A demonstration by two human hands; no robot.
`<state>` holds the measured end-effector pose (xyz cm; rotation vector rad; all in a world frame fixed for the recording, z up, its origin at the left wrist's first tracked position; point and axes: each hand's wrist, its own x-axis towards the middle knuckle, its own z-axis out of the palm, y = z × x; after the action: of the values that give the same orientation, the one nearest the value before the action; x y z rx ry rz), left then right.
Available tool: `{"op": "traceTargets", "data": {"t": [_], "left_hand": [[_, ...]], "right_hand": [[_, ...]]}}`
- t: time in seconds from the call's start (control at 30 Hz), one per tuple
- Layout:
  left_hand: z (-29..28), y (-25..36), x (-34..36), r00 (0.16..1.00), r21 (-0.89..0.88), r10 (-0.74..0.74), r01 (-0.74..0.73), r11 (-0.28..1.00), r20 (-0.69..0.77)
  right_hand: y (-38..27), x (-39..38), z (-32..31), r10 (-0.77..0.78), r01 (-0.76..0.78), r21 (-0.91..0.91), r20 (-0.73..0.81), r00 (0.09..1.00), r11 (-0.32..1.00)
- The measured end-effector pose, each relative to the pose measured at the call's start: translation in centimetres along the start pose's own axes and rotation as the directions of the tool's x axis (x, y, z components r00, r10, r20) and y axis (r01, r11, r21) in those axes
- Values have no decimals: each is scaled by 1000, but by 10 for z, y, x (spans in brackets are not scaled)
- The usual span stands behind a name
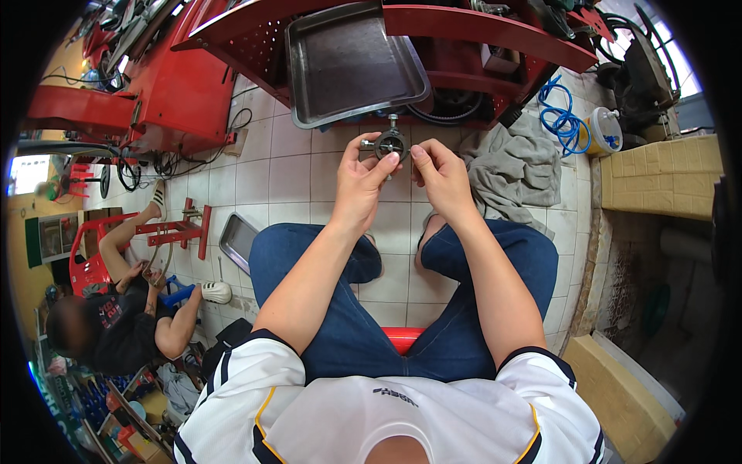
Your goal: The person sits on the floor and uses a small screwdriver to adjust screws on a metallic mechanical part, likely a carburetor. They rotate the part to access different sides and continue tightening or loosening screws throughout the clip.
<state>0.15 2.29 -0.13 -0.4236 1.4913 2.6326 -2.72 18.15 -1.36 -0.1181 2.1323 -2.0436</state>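
In front of my knees, above the tiled floor, my left hand [358,184] grips a dark round metal ring fixture [403,139]. Bolts stick out of it: one upward bolt [393,122] and one bolt [366,145] on the left, near my index finger. Small metal parts show inside the ring, too small to name. My left thumb presses along its lower side. Close to the ring's right edge is my right hand [440,176], thumb and fingers closed together; whatever they hold, if anything, I cannot make out.
A large metal tray [340,58] juts from the red workbench [479,27] ahead. Grey cloth [514,166] lies on the floor to the right, near a blue hose [563,116] and a white bucket [604,127]. A seated person [116,325] works at left beside a smaller tray [238,240].
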Motion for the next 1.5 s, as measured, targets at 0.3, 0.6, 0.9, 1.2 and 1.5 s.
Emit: {"op": "traceTargets", "data": {"t": [0.3, 0.6, 0.9, 1.2, 1.5], "left_hand": [[0, 0, -1, 1000, -7, -12, 12, 1000, -11], [2, -1, -2, 1000, -8, -2, 2, 1000, -12], [0, -3, -2, 1000, -7, -2, 2, 1000, 3], [3, -1, -1, 1000, -25, 27, -27, 999, -12], [2, -3, -4, 1000, 1, -15, 15, 1000, -1]], "right_hand": [[-1, 2, -1, 40, -39, -62, 19, 999, 997], [-3, 3, 0, 67, -69, 66, 28, 997, 995], [-6, 2, -3, 113, -114, 48, 30, 993, 992], [-5, 0, 1, 24, -24, 36, -4, 1000, 999], [2, 0, 2, 89, -89, -37, -6, 996, 995]]}}
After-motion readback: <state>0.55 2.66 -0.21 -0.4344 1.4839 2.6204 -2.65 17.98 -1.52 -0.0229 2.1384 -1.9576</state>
